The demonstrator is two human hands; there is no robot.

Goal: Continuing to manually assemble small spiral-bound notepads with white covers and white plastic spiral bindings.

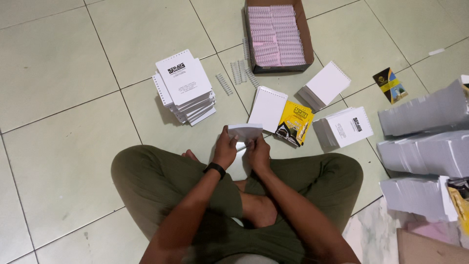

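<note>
I sit cross-legged on a tiled floor. Both hands hold a small stack of white punched pages (245, 131) in front of my knees. My left hand (225, 148), with a black band on its wrist, grips the stack's left end. My right hand (258, 152) grips the right end from below. A white spiral coil seems to run along the stack's near edge between my fingers, but it is too small to tell.
A tall pile of bound white booklets (185, 88) stands at the left. A cardboard box of pale coils (276, 34) sits ahead, loose coils (239, 73) beside it. White page stacks (267, 108) and a yellow cover (295, 123) lie close. Large paper piles (425, 142) fill the right.
</note>
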